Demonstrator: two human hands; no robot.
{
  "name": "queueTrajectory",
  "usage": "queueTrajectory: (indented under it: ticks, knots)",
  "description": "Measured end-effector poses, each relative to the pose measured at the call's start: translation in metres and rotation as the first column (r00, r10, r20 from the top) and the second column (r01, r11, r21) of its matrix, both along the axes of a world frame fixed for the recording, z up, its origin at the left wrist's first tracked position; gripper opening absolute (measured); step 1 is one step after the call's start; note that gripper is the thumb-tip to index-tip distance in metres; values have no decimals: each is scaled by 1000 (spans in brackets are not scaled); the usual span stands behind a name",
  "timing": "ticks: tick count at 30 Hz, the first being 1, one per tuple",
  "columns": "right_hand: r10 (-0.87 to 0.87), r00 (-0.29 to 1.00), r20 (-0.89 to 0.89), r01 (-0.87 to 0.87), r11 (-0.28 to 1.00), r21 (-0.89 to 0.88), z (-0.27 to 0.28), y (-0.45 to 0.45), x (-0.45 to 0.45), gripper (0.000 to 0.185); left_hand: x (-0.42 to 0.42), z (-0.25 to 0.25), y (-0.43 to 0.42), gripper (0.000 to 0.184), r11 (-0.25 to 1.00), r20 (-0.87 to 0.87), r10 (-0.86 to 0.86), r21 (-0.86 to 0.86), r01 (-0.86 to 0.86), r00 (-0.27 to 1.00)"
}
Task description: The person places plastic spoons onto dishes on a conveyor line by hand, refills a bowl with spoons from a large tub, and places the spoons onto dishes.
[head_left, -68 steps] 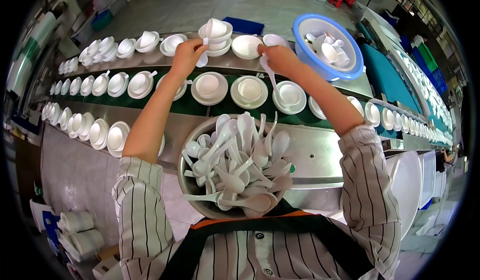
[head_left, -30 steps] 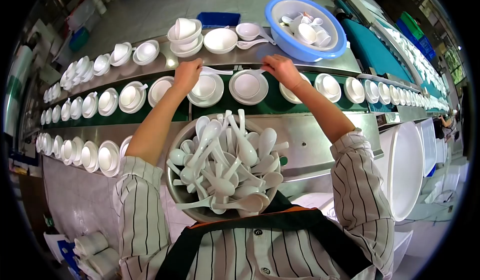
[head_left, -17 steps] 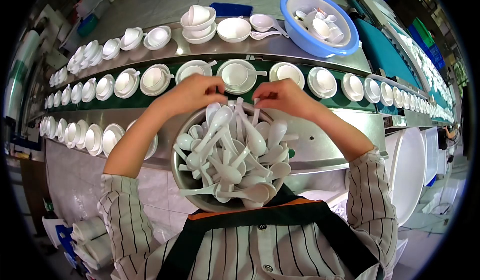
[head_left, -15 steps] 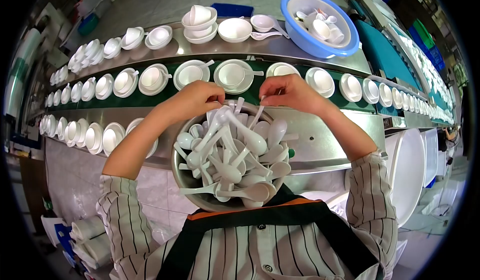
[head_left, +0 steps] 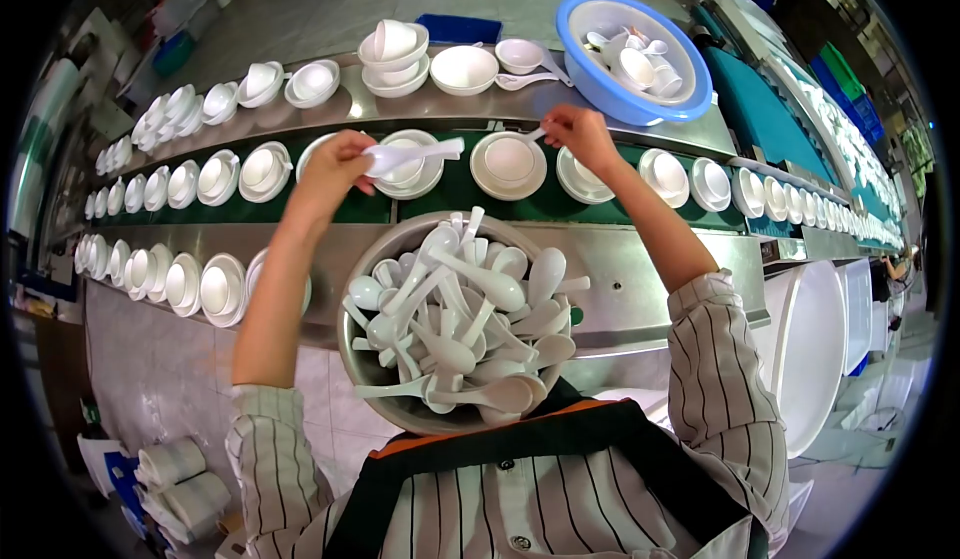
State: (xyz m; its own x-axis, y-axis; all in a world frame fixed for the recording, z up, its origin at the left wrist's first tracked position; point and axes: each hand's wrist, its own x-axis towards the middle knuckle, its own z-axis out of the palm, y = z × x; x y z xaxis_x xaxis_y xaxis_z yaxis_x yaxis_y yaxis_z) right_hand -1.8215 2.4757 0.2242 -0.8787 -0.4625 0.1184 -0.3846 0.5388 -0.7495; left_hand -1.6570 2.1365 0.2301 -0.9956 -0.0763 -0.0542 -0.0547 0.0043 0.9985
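Note:
My left hand [head_left: 338,174] is closed around a white spoon [head_left: 420,157], its handle pointing right over a saucer-and-bowl set on the green belt. Whether more than one spoon is in that grip I cannot tell. Just above the right rim of a white bowl [head_left: 508,161] on a saucer, my right hand [head_left: 580,134] pinches another spoon [head_left: 537,134] by its handle; the head of this one is hard to make out. Close to my body stands a round metal basin [head_left: 352,359] heaped with white spoons [head_left: 450,334].
Saucer-and-bowl sets line the green belt [head_left: 455,202] to both sides. Stacked bowls [head_left: 395,64] stand on the far steel ledge, beside a blue-rimmed tub [head_left: 572,59] of dishes. More stacks [head_left: 220,287] sit on the near ledge at left. A large white tub [head_left: 812,359] is at right.
Both hands have risen from the spoon basin to over the belt, each carrying a spoon, the left hand swinging leftward. The sets on the belt have shifted left.

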Motion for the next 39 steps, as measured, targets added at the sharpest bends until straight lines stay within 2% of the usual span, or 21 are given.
queueTrajectory:
  ticks: [3,6,8,10,11,12,14,15,17,20,22,23,24,26,28,30,32,33,36,37,39]
  knots:
    - [88,957,-276,-57,991,119,-10,-2,17,28,7,-27,36,18,970,111,-1,240,-26,994]
    - [80,947,-311,-69,997,47,12,-2,60,39,12,-27,51,22,944,115,26,324,-62,993]
    - [182,983,14,-182,982,58,56,-4,108,43,16,-21,59,21,949,74,78,299,-97,994]
    - [322,943,-81,-305,937,171,74,-9,148,42,13,-26,63,18,959,65,18,281,-36,998]
    - [407,888,-214,-332,890,314,70,-10,159,41,8,-36,72,17,966,57,6,258,-20,998]
    - [495,809,-317,-329,828,454,74,-16,168,39,5,-33,80,16,972,57,-11,236,-3,998]
    - [546,763,-345,-296,770,565,67,-18,172,35,-5,-25,107,13,966,36,-42,255,31,998]
    - [562,755,-339,-276,741,612,64,-17,171,34,-13,-23,117,12,975,-1,-40,220,40,999]
    - [600,724,-340,-268,699,663,61,-5,166,28,-39,-20,126,12,994,-195,47,-88,-66,980]
    - [511,845,-157,-252,640,726,80,11,168,22,-86,-22,137,10,823,-479,151,-424,-379,865]
    - [365,922,-130,-308,894,325,99,22,156,19,-112,-27,133,7,681,-530,114,-574,-455,840]
    - [320,938,-135,-299,942,154,111,27,144,16,-119,-37,130,7,627,-537,72,-631,-457,840]
    - [222,975,6,-220,971,-90,111,34,126,12,-126,-49,127,7,567,-539,24,-686,-456,842]
    - [70,995,67,-41,928,-370,90,55,77,9,-138,-72,121,6,490,-509,-68,-766,-416,858]
    - [-139,983,116,179,851,-493,54,71,33,10,-133,-86,113,6,453,-435,-140,-827,-333,889]
    - [-210,967,147,256,814,-521,5,74,1,10,-131,-87,100,8,427,-399,-192,-856,-290,896]
    - [-169,975,143,218,849,-481,-31,66,-11,11,-128,-83,88,10,414,-354,-256,-881,-229,899]
    - [-158,972,171,214,896,-389,-39,62,-11,18,-125,-79,82,10,326,-292,-273,-925,-198,917]
    - [-191,974,-120,205,971,120,-27,55,7,31,-104,-59,80,13,403,-479,-225,-839,-367,848]
    - [-196,931,-307,256,951,170,-19,54,15,42,-88,-40,89,21,501,-534,-227,-781,-373,814]
    - [-73,820,-568,190,970,149,3,64,28,41,-42,9,115,23,667,-287,-224,-742,-67,931]
